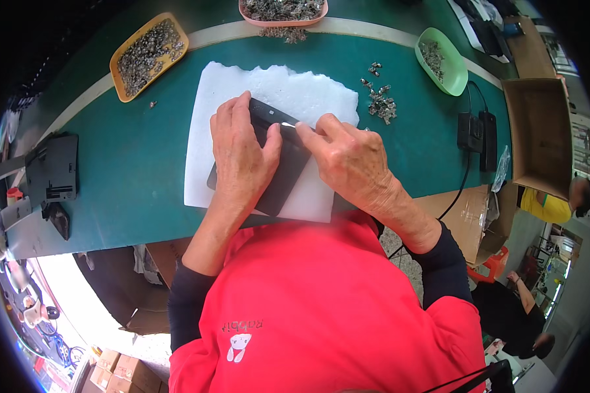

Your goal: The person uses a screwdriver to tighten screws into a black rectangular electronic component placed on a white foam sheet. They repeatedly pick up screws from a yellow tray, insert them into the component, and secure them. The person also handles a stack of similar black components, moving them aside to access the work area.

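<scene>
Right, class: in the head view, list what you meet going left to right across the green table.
Black metal fixture → orange oval tray of small metal parts → left hand → right hand → light green oval tray → black power adapter → open brown cardboard box.

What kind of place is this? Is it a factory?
Probably a small factory bench. Trays of tiny metal parts sit on a green worktable, both hands, left and right, press a black panel on a foam sheet, and cardboard boxes stand nearby.

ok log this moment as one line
left hand flat on black panel | right hand pinching small part at its top edge | panel on white foam sheet
</scene>
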{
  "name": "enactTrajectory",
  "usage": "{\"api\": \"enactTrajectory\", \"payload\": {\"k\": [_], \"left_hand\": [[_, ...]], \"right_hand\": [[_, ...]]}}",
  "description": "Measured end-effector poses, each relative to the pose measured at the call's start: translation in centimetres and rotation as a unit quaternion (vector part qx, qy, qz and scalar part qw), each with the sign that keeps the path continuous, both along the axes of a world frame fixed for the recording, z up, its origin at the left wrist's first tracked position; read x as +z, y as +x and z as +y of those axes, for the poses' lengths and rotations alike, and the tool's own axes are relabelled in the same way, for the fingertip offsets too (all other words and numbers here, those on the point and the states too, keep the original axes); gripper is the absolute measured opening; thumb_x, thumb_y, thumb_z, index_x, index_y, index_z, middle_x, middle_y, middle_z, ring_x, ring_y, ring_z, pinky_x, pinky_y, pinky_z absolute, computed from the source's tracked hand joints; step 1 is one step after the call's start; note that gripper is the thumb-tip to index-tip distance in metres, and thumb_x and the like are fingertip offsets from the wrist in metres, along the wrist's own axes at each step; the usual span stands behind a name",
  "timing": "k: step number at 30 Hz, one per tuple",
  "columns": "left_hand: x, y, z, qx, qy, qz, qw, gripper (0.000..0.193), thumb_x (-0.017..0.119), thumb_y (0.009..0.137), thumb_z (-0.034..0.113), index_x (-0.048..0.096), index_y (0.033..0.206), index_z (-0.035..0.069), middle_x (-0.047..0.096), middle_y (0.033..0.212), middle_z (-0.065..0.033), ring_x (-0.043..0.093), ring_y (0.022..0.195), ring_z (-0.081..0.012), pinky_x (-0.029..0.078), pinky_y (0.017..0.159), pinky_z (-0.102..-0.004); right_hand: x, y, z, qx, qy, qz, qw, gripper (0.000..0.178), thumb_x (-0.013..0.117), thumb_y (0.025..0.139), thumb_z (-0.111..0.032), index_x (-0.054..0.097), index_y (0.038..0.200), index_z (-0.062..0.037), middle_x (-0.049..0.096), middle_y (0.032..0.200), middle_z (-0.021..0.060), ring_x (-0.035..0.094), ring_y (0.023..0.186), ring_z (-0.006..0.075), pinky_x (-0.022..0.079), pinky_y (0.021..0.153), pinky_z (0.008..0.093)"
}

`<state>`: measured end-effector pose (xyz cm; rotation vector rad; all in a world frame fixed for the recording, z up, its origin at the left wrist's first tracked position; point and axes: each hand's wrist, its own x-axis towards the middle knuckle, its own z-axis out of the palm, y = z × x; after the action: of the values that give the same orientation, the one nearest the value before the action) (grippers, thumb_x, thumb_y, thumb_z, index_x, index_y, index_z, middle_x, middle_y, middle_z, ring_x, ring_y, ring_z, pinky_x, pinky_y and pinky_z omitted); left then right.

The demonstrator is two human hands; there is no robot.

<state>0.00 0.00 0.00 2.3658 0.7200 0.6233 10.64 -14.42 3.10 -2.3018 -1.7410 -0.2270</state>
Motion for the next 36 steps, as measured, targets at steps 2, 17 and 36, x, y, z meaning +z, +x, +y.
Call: {"api": "enactTrajectory", "payload": {"k": [2,17,36], "left_hand": [[-0.1,0.0,-0.1,0.002,0.003,-0.004,1.0,0.056,0.072,0.078,0.01,0.053,0.129,-0.005,0.055,0.123,-0.0203,0.052,0.114,-0.0347,0.043,0.099,-0.04],[0.0,0.3,-0.1,-0.013,-0.004,-0.021,1.0,0.056,0.069,0.077,0.005,0.05,0.125,-0.014,0.052,0.116,-0.0251,0.05,0.106,-0.0383,0.044,0.092,-0.0437],[-0.5,0.6,0.0,-0.008,0.02,-0.045,0.999,0.061,0.071,0.075,0.009,0.047,0.128,-0.012,0.056,0.116,-0.0253,0.052,0.106,-0.0386,0.042,0.094,-0.0444]], "right_hand": [[0.2,-0.1,0.0,0.014,0.0,-0.044,0.999,0.028,0.065,0.079,-0.014,0.07,0.106,-0.0082,0.056,0.08,0.0031,0.06,0.059,0.0156,0.049,0.048,0.0282],[2.2,-1.2,1.5,0.005,-0.155,-0.09,0.984,0.045,0.061,0.079,-0.01,0.062,0.124,-0.0074,0.06,0.078,0.0036,0.063,0.057,0.0151,0.049,0.049,0.027],[4.8,0.3,3.5,0.14,-0.183,-0.066,0.971,0.022,0.064,0.076,-0.011,0.064,0.094,0.0011,0.066,0.074,0.0119,0.068,0.068,0.0251,0.054,0.057,0.034]]}}
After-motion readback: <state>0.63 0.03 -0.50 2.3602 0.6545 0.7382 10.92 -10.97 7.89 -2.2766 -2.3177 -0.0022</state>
